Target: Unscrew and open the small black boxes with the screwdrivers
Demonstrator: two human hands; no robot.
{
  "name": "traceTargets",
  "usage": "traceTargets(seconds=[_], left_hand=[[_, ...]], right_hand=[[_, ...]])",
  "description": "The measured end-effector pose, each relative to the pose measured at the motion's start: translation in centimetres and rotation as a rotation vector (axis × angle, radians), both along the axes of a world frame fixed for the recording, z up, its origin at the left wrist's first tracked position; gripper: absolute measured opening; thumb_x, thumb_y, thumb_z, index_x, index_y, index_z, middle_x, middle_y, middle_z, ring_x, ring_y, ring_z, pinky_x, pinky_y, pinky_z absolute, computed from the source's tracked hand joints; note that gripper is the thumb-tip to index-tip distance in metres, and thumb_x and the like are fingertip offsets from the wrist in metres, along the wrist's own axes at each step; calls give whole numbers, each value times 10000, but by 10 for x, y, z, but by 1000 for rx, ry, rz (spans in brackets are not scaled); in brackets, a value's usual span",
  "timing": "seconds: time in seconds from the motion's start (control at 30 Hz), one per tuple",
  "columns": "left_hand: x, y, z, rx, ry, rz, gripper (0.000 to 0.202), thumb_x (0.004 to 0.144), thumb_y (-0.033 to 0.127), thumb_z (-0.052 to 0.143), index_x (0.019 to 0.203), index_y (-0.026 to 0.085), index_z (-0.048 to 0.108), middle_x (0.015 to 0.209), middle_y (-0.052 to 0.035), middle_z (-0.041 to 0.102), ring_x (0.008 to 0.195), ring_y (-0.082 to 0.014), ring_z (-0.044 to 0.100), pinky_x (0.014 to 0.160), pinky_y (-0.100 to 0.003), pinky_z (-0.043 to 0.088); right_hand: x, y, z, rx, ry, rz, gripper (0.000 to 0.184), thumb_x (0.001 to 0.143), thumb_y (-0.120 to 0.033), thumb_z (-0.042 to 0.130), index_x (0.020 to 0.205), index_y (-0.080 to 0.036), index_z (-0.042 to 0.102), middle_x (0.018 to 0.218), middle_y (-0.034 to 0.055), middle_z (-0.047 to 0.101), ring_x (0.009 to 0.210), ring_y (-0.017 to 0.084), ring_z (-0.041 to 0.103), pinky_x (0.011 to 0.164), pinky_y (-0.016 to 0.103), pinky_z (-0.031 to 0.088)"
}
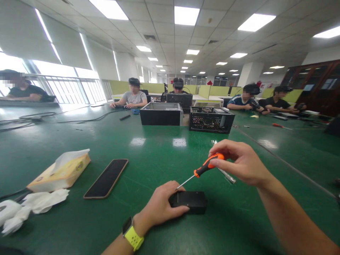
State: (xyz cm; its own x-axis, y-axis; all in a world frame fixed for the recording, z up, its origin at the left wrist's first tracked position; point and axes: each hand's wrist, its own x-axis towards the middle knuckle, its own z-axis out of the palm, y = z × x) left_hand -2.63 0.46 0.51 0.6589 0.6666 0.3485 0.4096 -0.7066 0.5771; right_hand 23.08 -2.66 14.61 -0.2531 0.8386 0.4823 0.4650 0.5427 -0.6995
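The right hand (240, 163) has its grip pinched around the orange handle of a screwdriver (204, 169), whose thin shaft slants down toward the small black box (192, 202). The left hand (162, 203) covers the box's left end, its grip clamping it against the green desk (239, 226). The tip sits just beside the left fingers, so a slip off the box could jab them or scratch the casing. A phone (106, 178) lies well left of the box, and a tissue box (60, 173) lies farther left.
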Motion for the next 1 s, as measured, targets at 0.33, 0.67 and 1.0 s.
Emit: traceTargets(seconds=[0.33, 0.67, 1.0], left_hand=[[1, -1, 2, -23, 0, -6, 316, 766, 340, 735, 1028, 195, 635, 952, -47, 652, 870, -212, 609, 787, -310, 463], [0, -2, 3, -18, -13, -16, 300, 788, 363, 711, 1024, 197, 629, 947, -52, 649, 859, -212, 601, 781, -313, 466], [1, -3, 6, -23, -31, -34, 308, 793, 374, 705, 1037, 204, 625, 970, -56, 649, 874, -218, 603, 789, -316, 469]], right_hand=[[22, 11, -1, -98, 88, -110, 228, 741, -359, 763, 829, -168, 675, 702, 21, 689, 595, 137, 639, 536, 224, 511], [7, 26, -18, -139, 43, -4, 260, 753, -375, 746, 835, -144, 658, 707, 30, 678, 626, 157, 653, 555, 243, 507], [10, 25, -17, -79, -26, -42, 265, 761, -403, 733, 818, -154, 663, 704, 29, 665, 593, 140, 614, 528, 241, 483]])
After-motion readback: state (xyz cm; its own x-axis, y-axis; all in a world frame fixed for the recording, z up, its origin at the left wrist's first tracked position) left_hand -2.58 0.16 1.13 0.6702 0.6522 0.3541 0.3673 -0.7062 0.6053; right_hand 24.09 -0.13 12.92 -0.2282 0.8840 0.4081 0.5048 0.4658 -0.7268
